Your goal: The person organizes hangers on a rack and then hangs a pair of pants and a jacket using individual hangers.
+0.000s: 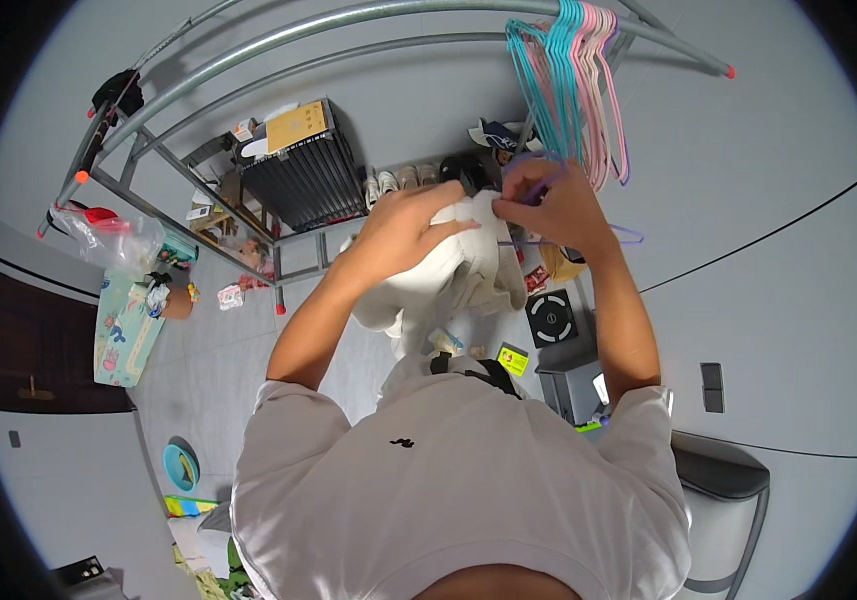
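Note:
A white garment (410, 290) hangs in front of me in loose folds. My left hand (403, 232) is closed on its upper edge, the thumb lying across the cloth. At the right side of that edge, my right hand (556, 208) pinches a purple hanger (630, 237) close to the cloth. One end of the hanger sticks out past my right wrist. Its other end is hidden behind the garment, so I cannot tell how far it sits inside.
Overhead runs a metal clothes rack (348, 20), with turquoise and pink hangers (573, 80) bunched at its right. Behind stand a dark ribbed cabinet (303, 170) and a row of shoes (403, 178). A black square fan-like box (551, 318) and a chair (718, 470) are to the right.

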Demonstrator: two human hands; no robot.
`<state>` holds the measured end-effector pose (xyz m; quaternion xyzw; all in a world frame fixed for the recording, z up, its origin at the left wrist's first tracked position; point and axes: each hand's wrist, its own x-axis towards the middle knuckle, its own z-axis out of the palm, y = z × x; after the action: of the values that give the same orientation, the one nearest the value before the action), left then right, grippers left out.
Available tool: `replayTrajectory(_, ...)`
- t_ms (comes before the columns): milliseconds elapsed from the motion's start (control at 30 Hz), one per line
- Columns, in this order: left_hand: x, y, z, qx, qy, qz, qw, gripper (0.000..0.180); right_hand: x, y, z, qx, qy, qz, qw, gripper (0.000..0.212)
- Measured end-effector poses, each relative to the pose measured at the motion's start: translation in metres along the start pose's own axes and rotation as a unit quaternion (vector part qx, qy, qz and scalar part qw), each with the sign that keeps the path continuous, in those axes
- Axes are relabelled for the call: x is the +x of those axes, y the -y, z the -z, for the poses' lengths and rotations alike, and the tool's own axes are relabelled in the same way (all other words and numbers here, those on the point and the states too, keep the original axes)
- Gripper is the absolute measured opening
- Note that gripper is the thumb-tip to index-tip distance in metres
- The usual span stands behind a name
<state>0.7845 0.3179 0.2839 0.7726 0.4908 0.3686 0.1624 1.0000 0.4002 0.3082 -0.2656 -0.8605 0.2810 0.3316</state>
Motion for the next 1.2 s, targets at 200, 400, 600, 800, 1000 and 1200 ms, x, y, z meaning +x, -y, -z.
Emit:
replayTrajectory(200,-0.021,0.025,0.009,-0.069,-0.253,0.1,0.96,0.027,-0.051,-0.029,-0.035,-0.174,-0.321,0.285,0.886,0.034)
replayTrajectory(400,-0.033,0.021,0.026,-0.106,-0.234,0.105,0.961,0.023,-0.056,-0.035,-0.075,-0.056,0.102,-0.096,0.989,0.045)
replayTrajectory(600,-0.048,0.028,0.041,-0.145,-0.297,0.125,0.935,0.024,-0.077,-0.071,-0.122,-0.199,0.03,0.185,0.962,0.06)
replayTrajectory(800,-0.062,0.029,0.052,-0.157,-0.269,0.086,0.946,0.022,-0.077,-0.079,-0.145,-0.138,0.127,0.125,0.974,0.055)
replayTrajectory(1000,-0.098,0.053,0.083,-0.042,-0.231,0.148,0.961,0.029,-0.052,-0.107,-0.059,-0.29,0.015,0.169,0.942,0.029)
replayTrajectory(1200,-0.111,0.087,0.086,0.053,-0.145,0.178,0.972,0.035,-0.031,-0.069,-0.003,-0.33,-0.014,0.337,0.882,0.028)
